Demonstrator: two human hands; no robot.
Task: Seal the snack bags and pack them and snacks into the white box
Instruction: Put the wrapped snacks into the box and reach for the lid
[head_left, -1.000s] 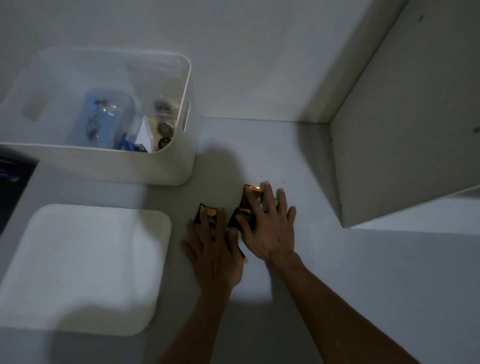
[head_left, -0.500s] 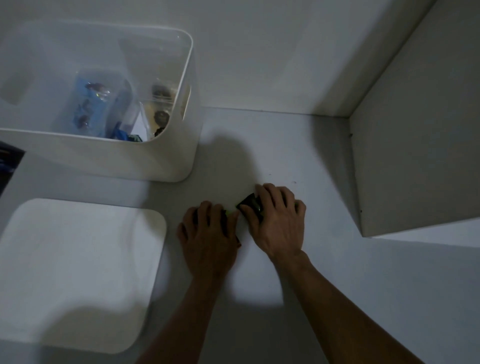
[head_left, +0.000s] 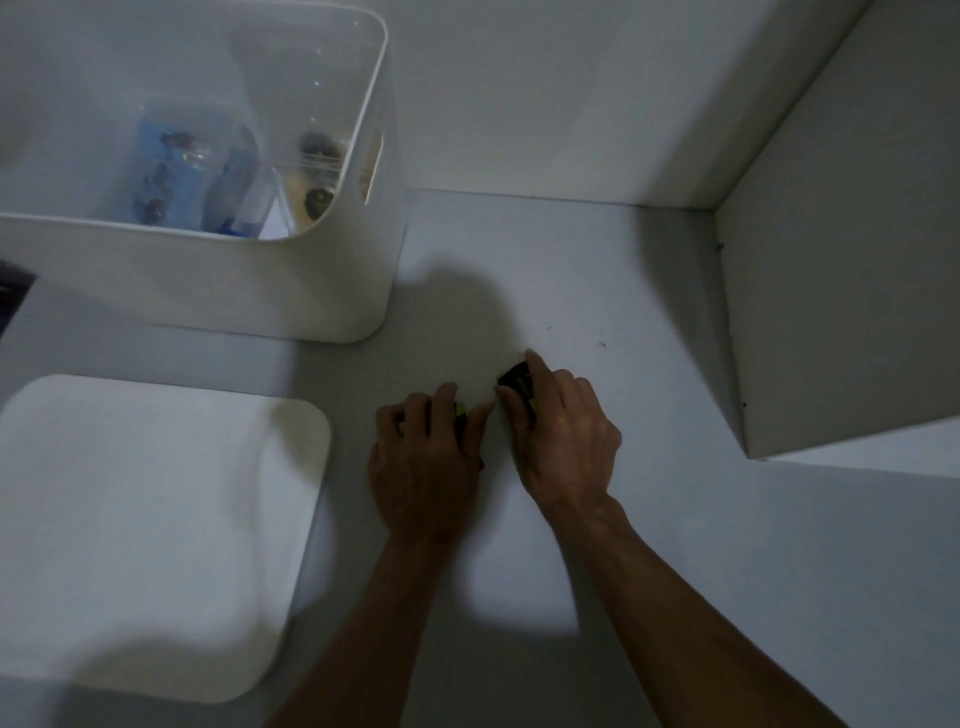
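Head view, looking down on a pale table (head_left: 597, 519) in dim light. Two small dark snack packets lie side by side on the table near its middle, each largely hidden under a hand. One dark packet (head_left: 515, 378), with a trace of yellow-green at its edge, sits beneath the right hand (head_left: 563, 436); the fingers curl over its top and the thumb closes against its near side, so the hand grips it. A second packet (head_left: 460, 411), showing only a sliver of green and black between the fingers, lies beneath the left hand (head_left: 423, 457), whose fingers curl down around it while the thumb reaches toward the right hand. Both hands nearly touch at the thumbs. Up and to the left stands the white box (head_left: 234, 291), open-topped, with rounded corners; inside it rest a clear bag with blue contents (head_left: 176, 171) and a clear bag of dark round snacks (head_left: 319, 171). Its flat white lid (head_left: 145, 530) lies on the table in front of the box, well left of the hands. At the right a white cabinet panel (head_left: 841, 280) rises from the table against the wall.
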